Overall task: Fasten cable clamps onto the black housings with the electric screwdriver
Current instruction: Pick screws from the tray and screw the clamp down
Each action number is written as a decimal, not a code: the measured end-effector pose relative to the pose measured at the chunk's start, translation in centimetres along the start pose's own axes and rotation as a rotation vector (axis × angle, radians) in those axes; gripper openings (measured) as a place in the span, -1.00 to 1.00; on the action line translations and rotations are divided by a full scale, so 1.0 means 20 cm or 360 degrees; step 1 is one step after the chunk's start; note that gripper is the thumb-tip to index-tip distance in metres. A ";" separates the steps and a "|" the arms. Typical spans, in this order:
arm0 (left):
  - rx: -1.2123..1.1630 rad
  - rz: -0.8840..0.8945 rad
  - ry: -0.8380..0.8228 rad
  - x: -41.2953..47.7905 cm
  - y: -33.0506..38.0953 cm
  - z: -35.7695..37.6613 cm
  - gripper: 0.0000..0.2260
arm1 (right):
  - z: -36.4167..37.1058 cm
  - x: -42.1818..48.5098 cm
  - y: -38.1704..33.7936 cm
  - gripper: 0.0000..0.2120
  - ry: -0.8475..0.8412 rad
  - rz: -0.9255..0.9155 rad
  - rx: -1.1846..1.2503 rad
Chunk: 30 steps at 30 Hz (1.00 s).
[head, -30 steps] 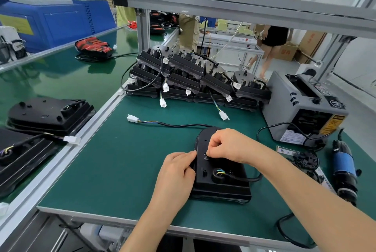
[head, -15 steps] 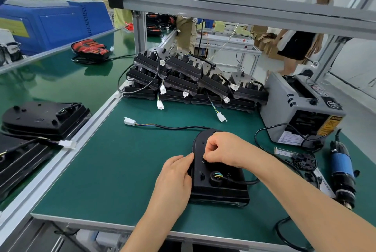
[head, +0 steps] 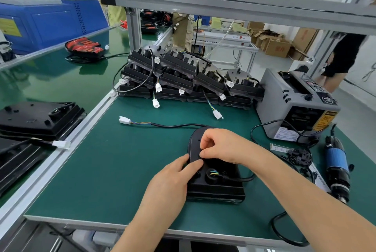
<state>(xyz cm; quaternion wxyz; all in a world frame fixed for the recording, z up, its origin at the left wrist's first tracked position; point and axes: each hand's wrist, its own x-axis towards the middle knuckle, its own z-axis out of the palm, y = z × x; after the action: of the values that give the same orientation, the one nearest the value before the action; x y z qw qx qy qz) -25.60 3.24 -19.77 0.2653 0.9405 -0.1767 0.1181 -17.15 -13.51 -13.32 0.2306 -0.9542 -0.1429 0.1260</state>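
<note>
Green matte bench mat (head: pixel 122 170), aluminium rail along its edge, factory floor beyond. Taking the bench as a dial, the black moulded-plastic housing (head: pixel 215 188) lies flat near the middle, rounded end toward 12 o'clock, square end toward me. My left hand (head: pixel 173 178) comes in from 7 o'clock with fingers fairly straight, pressing on the housing's left edge; I judge this keeps the smooth shell from sliding on the mat. My right hand (head: pixel 221 148) sits over the rounded end, fingers curled, thumb and forefinger tips drawn together on the shell. Whether a cable clamp is between them I cannot tell; the knuckles hide it. A black rubbery cable (head: pixel 177 125) leaves the housing toward 10 o'clock and ends in a white plastic connector (head: pixel 124 120), laid out clear of the work. At 3 o'clock a heap of small black clamp parts (head: pixel 299 156), and beyond it the blue-and-black cylindrical electric screwdriver (head: pixel 335 170) lying on its side, untouched, within right-hand reach. At 12 o'clock, stacked black housings (head: pixel 183 80) with dangling leads.
</note>
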 end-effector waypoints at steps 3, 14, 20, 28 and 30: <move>-0.0012 0.0038 0.0024 0.01 0.00 -0.02 -0.48 | 0.01 0.00 0.02 -0.85 0.0048 -0.0037 0.0031; 0.0645 0.0181 -0.0051 0.08 0.03 -0.07 -0.33 | 0.05 -0.20 0.08 -0.62 0.0254 -0.0291 -0.0288; 0.0761 0.0292 0.0037 0.08 0.02 -0.06 -0.31 | 0.10 -0.30 0.13 -0.57 0.0295 -0.0362 -0.0285; 0.0159 0.0383 -0.0358 0.30 -0.13 -0.14 -0.43 | 0.10 -0.29 0.15 -0.65 0.0323 -0.0336 -0.0118; 0.0149 0.0041 -0.0192 0.44 -0.21 -0.15 -0.56 | 0.08 -0.31 0.15 -0.70 0.0285 -0.0298 -0.0017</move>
<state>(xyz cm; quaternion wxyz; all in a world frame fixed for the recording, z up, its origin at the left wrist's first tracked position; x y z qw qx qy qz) -16.30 5.84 -16.44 0.2084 0.9549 -0.1987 0.0728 -22.75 -17.52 -15.17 0.2482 -0.9453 -0.2109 0.0176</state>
